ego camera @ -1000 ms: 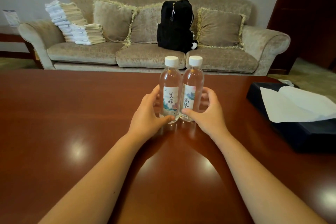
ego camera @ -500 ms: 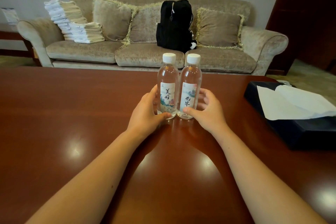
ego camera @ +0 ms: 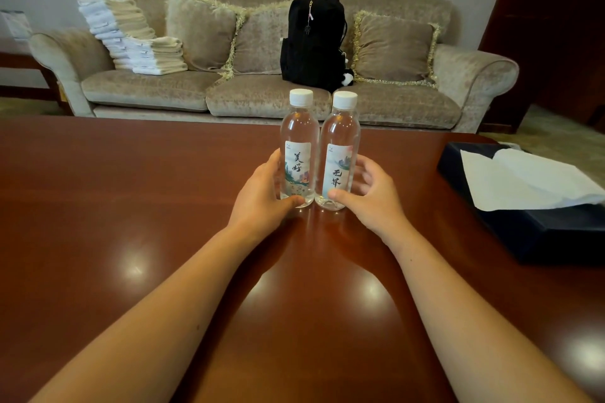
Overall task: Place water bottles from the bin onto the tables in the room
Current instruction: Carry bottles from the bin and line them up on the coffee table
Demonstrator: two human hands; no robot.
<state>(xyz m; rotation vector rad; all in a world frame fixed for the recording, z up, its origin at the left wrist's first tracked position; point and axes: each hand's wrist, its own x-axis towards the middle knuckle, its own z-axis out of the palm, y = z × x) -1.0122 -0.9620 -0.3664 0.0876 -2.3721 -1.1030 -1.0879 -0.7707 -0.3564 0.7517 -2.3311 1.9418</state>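
Observation:
Two clear water bottles with white caps and printed labels stand upright side by side, touching, on the polished red-brown table (ego camera: pixel 131 206). My left hand (ego camera: pixel 262 196) grips the base of the left bottle (ego camera: pixel 298 147), thumb across its front. My right hand (ego camera: pixel 370 196) curls round the base of the right bottle (ego camera: pixel 339 150), thumb at its front and fingers behind. Both labels face me. No bin is in view.
A dark blue tissue box (ego camera: pixel 540 229) with a white tissue sticking out sits on the table at right. Beyond the table stands a beige sofa (ego camera: pixel 147 91) with cushions, a black backpack (ego camera: pixel 312 42) and stacked folded towels (ego camera: pixel 131 36).
The bottles have turned slightly under my hands, so the labels face me more squarely. Both hands stay at the bottle bases on the table.

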